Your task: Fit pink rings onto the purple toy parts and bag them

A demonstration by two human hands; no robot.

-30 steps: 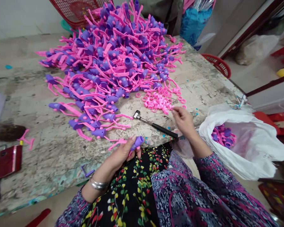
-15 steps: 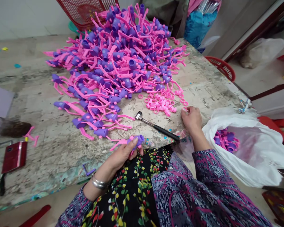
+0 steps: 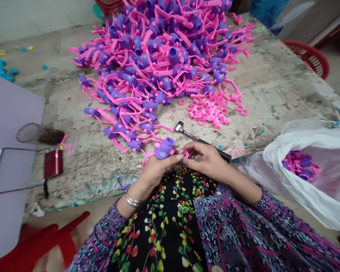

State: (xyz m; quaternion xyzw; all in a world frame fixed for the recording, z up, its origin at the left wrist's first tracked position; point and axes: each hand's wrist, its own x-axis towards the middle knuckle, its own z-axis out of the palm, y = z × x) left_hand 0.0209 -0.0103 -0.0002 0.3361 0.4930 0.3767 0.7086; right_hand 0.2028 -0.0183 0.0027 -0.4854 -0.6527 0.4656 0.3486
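My left hand [image 3: 155,168] is closed on a purple plastic piece with pink arms [image 3: 164,149], its round open mouth tilted up. Between the fingers of my right hand [image 3: 205,160] is a small pink ring [image 3: 184,154], held close beside the purple piece and apart from its mouth. Just beyond my right hand lies a hammer [image 3: 190,135] with a black handle, partly hidden by the fingers. Farther off is a small pile of loose pink rings [image 3: 208,111]. Behind and to the left rises a big heap of purple-and-pink pieces [image 3: 158,71].
A white sack [image 3: 289,139] holding purple-and-pink pieces stands at the right. On the left are a red phone-like object [image 3: 53,163], a clear jar [image 3: 30,133] with dark contents and a lilac panel [image 3: 8,113]. Red baskets [image 3: 308,56] stand past the table edges.
My right hand has come from beside the ring pile to my left hand, with a pink ring in its fingers. The purple piece is now tilted more upright. The view has shifted.
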